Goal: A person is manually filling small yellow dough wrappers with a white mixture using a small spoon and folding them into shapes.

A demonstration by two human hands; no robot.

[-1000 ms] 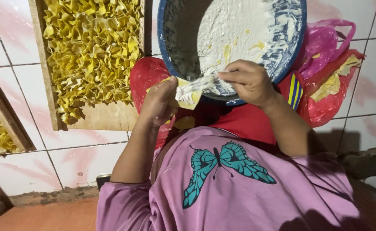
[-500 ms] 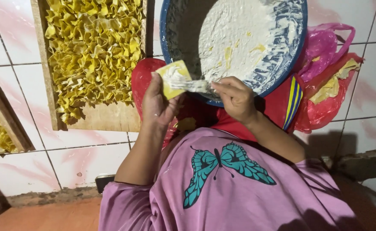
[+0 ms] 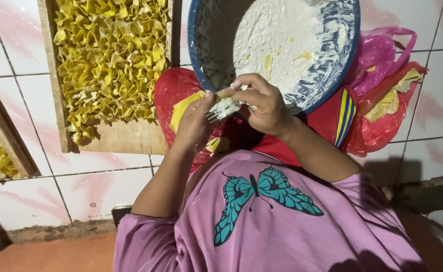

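My left hand (image 3: 194, 126) and my right hand (image 3: 264, 103) meet just below a blue bowl (image 3: 196, 60) smeared with white paste (image 3: 282, 40). A fork (image 3: 222, 109) coated in that paste is gripped in my right hand, its tines pressed into my left palm. My left hand is curled around a yellow wrapper, which is almost hidden; only a yellow corner (image 3: 215, 145) shows under the hand. More yellow sheets (image 3: 182, 108) lie on a red plastic bag (image 3: 168, 90) just behind my left hand.
A wooden tray (image 3: 126, 138) packed with several folded yellow pieces (image 3: 105, 60) lies at the left on the white tiled floor. Part of a second tray (image 3: 2, 136) shows at the far left. Pink and red bags (image 3: 382, 100) with yellow scraps sit to the right.
My right hand left the bowl with paste on the fork and came down to my left hand. The left hand has closed around the yellow wrapper it held flat before.
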